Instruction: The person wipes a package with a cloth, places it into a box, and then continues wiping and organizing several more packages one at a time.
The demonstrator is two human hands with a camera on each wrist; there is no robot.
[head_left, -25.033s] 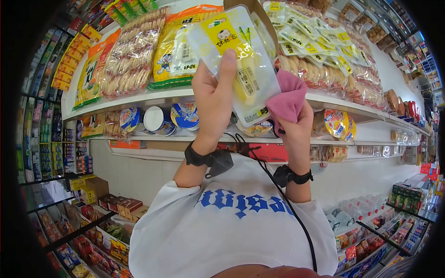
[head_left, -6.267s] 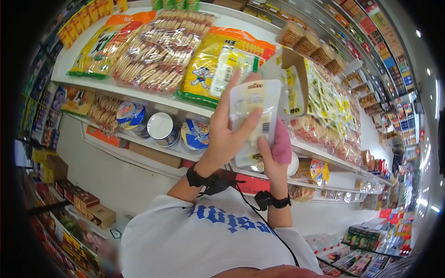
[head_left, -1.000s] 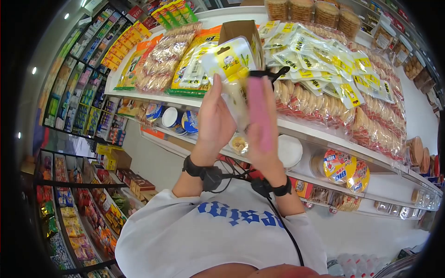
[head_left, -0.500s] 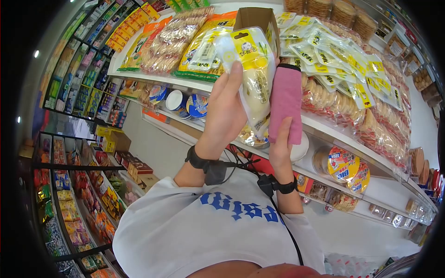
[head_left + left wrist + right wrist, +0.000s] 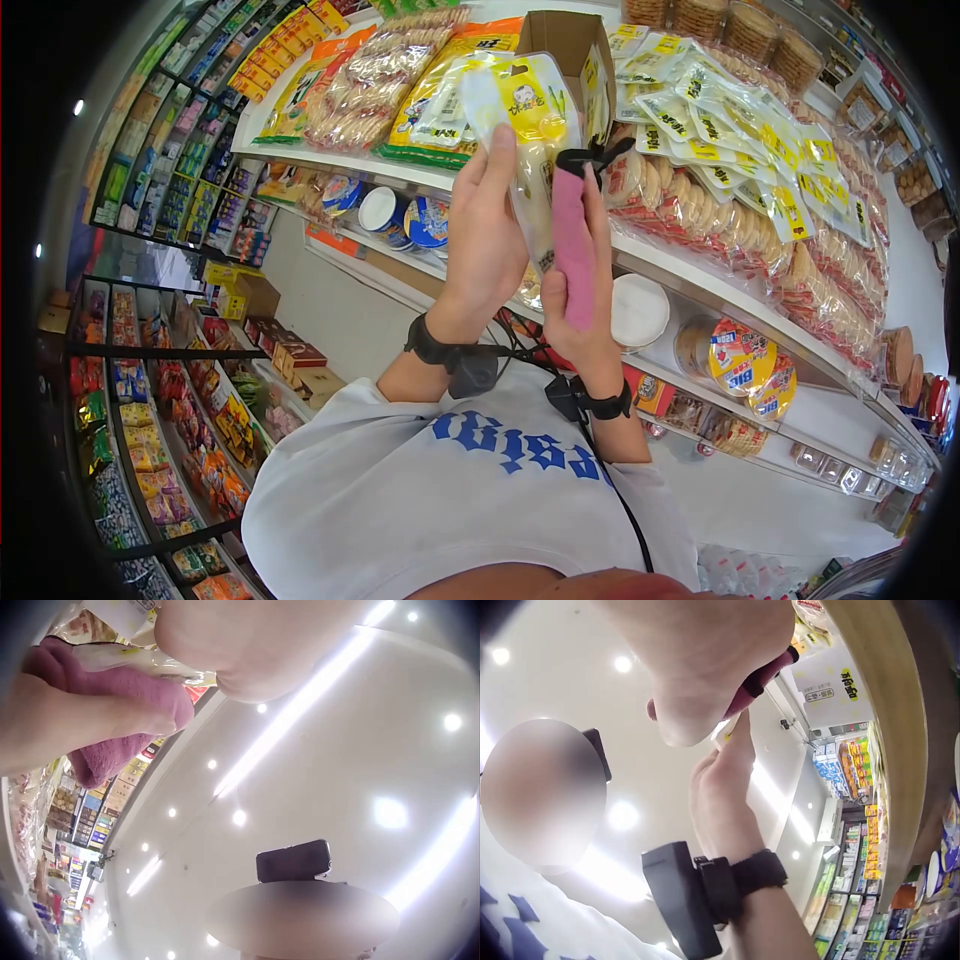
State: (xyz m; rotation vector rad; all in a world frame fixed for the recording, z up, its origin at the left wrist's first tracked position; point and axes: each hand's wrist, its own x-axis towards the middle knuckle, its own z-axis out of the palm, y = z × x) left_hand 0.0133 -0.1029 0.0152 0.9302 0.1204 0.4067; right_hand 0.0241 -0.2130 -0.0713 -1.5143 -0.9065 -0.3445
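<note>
In the head view my left hand (image 5: pixel 485 235) grips a clear and yellow food packet (image 5: pixel 535 100), thumb on its front face. A folded pink cloth (image 5: pixel 572 235) with a black end lies along the packet's right side, held in my right hand (image 5: pixel 590 335) with the thumb across its lower part. The left wrist view shows the right hand (image 5: pixel 75 724) pinching the cloth (image 5: pixel 109 761) beside the left palm (image 5: pixel 247 645). From the right wrist, cloth (image 5: pixel 761 679) shows behind the right hand (image 5: pixel 697 667), near the left hand (image 5: pixel 731 791). The packet's lower right edge is partly hidden.
A shelf (image 5: pixel 690 275) carries bagged crackers (image 5: pixel 380 85), an open cardboard box (image 5: pixel 565 35) and a pile of similar packets (image 5: pixel 720 120). Tubs and bowls (image 5: pixel 740 355) stand on the lower shelf. Racks of goods (image 5: pixel 165 150) line the left side.
Compared with half a second ago, the cloth and right hand have moved left, over the packet's right edge. The packet has shifted slightly and remains in my left hand.
</note>
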